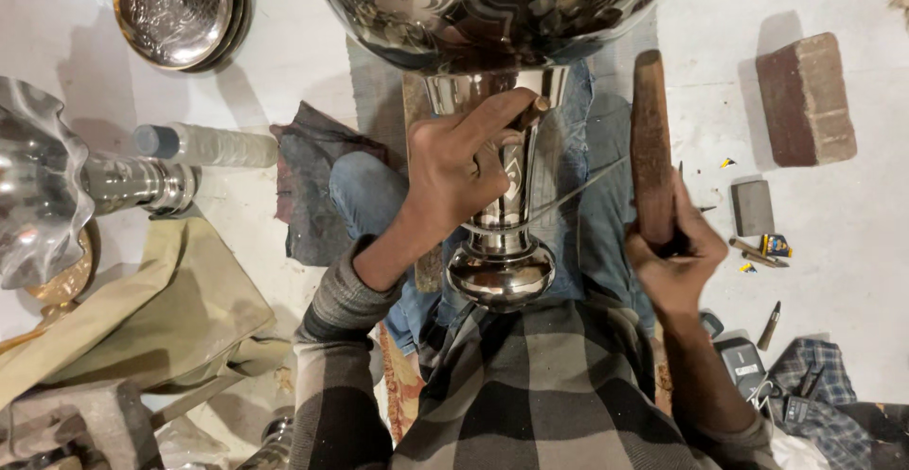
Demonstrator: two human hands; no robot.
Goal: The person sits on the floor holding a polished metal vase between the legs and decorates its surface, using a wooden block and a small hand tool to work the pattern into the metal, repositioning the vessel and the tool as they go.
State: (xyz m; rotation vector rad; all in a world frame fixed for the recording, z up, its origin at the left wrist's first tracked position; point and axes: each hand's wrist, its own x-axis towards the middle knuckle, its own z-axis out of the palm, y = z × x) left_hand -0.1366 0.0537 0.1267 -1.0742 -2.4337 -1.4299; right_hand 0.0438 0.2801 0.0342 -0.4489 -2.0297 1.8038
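Across my lap lies a tall engraved silver metal vase (500, 243), my left hand (464, 162) curled on its stem, fingers pinching a small chisel (533, 110), while my right hand (674, 257) grips a worn wooden mallet (651, 143) just beside it.

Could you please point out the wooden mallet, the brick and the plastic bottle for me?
wooden mallet (650, 139): head view, middle of its brown shaft.
brick (806, 99): head view, centre of its top face.
plastic bottle (213, 144): head view, middle of its clear body.
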